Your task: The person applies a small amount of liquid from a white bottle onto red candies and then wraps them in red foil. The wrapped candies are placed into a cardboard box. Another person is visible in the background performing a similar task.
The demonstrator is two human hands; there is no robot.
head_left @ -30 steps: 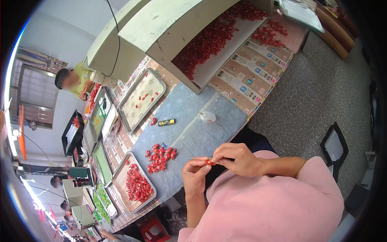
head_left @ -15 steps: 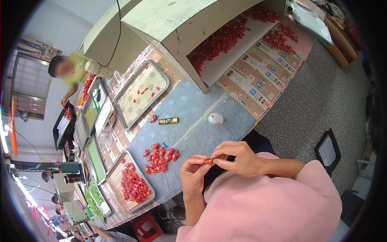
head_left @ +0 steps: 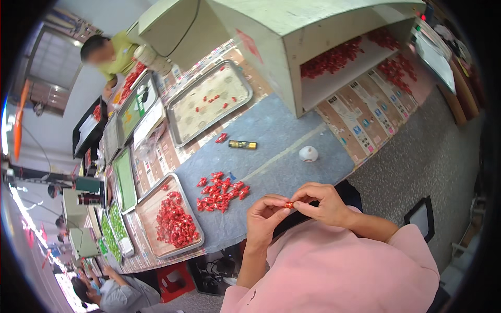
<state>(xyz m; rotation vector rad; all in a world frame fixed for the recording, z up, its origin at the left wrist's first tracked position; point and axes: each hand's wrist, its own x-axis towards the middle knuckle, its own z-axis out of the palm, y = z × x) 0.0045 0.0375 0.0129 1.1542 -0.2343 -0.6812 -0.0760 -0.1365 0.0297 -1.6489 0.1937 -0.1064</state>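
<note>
Between my two hands is a small red piece with gold markings (head_left: 288, 205), held just off the table's near edge. My left hand (head_left: 262, 216) pinches its left end with thumb and fingertips. At the other end my right hand (head_left: 323, 204) pinches it in the same way. Ahead and to the left, a loose heap of similar red pieces (head_left: 223, 193) lies on the blue-grey cloth (head_left: 282, 128). Farther off on the cloth are a single red piece (head_left: 222, 137), a black-and-gold cylinder (head_left: 242, 144) and a small white bottle (head_left: 308, 153).
A metal tray (head_left: 148, 214) at the left holds many red pieces. Another tray (head_left: 182, 122) farther back holds several. A pale green machine housing (head_left: 271, 57) with red pieces in its opening stands at the back. Other people (head_left: 120, 55) sit along the left side.
The view has shifted, so the table and hands sit differently in the picture. Both hands still pinch the red piece, with only a slight change in the fingers.
</note>
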